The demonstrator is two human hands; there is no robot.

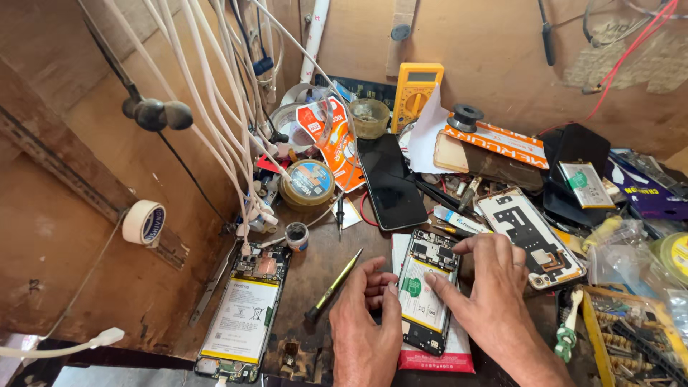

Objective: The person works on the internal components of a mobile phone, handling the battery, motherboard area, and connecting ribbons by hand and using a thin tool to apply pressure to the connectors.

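Opened phone (428, 297), back off, white battery showing, lies on a red-edged pack (437, 358) at bench (322, 279) front-centre. Left hand (367, 322) against its left edge, fingers curled, thumb on frame. Right hand (487, 287) over top right, index on battery, fingers spread; neither grips. Screwdriver (333, 285) just left. 2nd open phone (244, 319) far left; back cover (530, 236) to the right.

Single head view, steeply down and close over cluttered workbench (322, 272).
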